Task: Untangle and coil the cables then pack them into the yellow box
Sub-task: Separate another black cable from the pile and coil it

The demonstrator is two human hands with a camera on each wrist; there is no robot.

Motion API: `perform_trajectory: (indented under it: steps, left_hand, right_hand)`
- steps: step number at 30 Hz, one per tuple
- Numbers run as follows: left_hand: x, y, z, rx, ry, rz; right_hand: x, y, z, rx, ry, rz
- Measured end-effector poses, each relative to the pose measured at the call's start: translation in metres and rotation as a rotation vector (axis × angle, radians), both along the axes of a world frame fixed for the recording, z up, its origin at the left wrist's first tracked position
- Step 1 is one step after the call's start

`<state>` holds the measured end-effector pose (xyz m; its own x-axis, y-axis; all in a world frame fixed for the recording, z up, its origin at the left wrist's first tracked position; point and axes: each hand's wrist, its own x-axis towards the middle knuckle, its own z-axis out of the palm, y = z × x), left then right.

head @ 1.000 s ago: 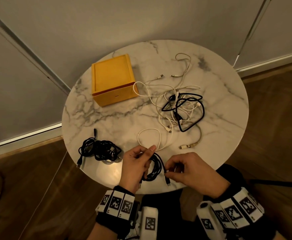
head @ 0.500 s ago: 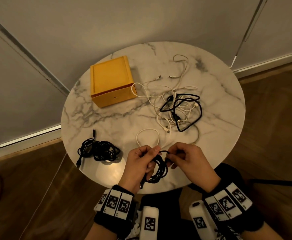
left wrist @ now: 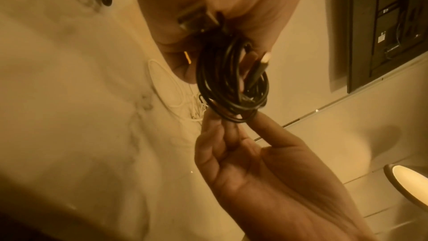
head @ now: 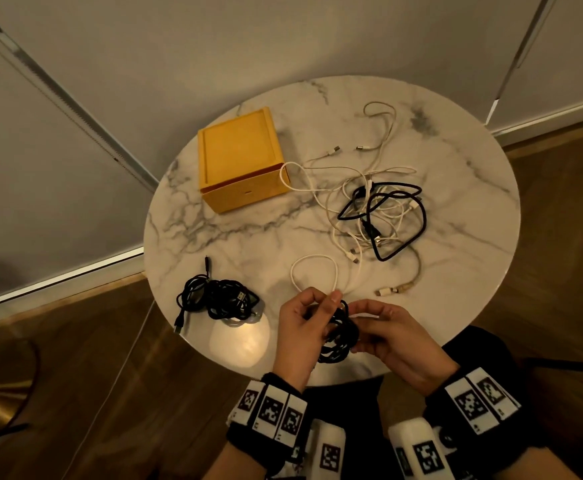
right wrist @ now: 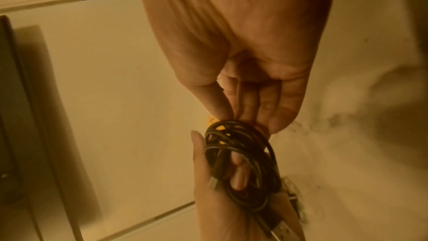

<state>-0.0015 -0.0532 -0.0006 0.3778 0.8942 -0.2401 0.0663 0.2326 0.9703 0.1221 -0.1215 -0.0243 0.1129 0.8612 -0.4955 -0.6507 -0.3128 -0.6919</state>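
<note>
While the black coil (head: 339,336) is hanging between your two hands over the table's six o'clock edge, your left hand (head: 302,336) is curling its fingers through and around the loops, thumb tip up at the top of the bundle. In the right wrist view a left finger (right wrist: 238,179) is poking through the middle of the coil (right wrist: 241,160), with a plug end lying against your palm. Your right hand (head: 392,341) is pinching the coil's strands at its three o'clock side, its fingertips (left wrist: 209,119) bunching together on the loops in the left wrist view, where the coil (left wrist: 229,83) is dangling under your left palm.

At about eight o'clock on the marble table (head: 456,271), a second black bundle (head: 219,299) is lying already wound, one plug trailing over the rim. At about two o'clock, a loose black cable (head: 392,216) is sitting tangled among the white cables (head: 366,188), one white loop (head: 314,271) reaching down to just beyond your left thumb. The yellow box (head: 241,161) is sitting at eleven o'clock, with a white strand touching its near right corner.
</note>
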Motion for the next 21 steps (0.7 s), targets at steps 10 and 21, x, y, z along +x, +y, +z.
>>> perform_trajectory:
  steps: [10,21]
  left_hand:
    - [-0.004,0.011,-0.001,0.042,0.002,0.044]
    - [0.001,0.021,-0.005,0.208,0.119,-0.016]
  right_hand:
    - [-0.006,0.004,0.005,0.107,-0.257,0.266]
    - [-0.007,0.011,0.013,0.142,-0.288,0.211]
